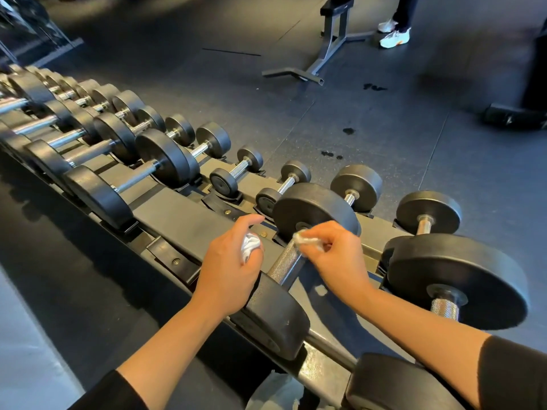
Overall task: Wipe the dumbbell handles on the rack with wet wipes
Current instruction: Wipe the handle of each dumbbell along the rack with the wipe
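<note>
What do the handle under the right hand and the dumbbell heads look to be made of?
Handle: bright metal, probably chromed steel, with a fine knurled texture that glints. Heads: matte black, likely rubber or urethane coating, dull sheen with light scuffs. The wipe in the right hand: thin white fabric, crumpled.

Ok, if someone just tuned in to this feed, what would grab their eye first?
The two hands at centre: the right hand presses a wet wipe on the knurled dumbbell handle, and the left hand holds a balled wipe. Then the long rack of dumbbells running away upper left.
</note>
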The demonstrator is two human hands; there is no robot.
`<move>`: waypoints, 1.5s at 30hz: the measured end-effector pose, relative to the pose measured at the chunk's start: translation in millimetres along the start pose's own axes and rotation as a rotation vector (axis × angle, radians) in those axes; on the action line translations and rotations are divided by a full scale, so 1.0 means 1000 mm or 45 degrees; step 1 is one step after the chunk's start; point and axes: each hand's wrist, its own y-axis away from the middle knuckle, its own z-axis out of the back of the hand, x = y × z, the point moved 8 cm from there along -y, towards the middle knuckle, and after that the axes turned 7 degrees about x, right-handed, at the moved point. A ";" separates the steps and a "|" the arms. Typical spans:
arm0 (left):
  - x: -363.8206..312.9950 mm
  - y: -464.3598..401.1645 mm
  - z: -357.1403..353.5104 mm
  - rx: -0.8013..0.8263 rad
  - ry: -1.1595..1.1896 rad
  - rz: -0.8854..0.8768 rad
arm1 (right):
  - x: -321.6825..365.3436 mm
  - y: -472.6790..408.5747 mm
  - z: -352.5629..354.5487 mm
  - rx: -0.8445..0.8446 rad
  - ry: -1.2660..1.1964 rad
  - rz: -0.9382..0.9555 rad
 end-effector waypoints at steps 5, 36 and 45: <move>0.002 0.000 0.000 -0.028 -0.009 -0.004 | 0.005 -0.006 -0.023 0.246 0.395 0.118; 0.080 -0.079 -0.043 0.585 0.163 -0.440 | 0.039 -0.043 -0.060 0.455 0.987 -0.292; 0.104 -0.081 -0.065 0.862 0.202 -0.592 | 0.044 -0.029 -0.072 0.467 1.187 -0.589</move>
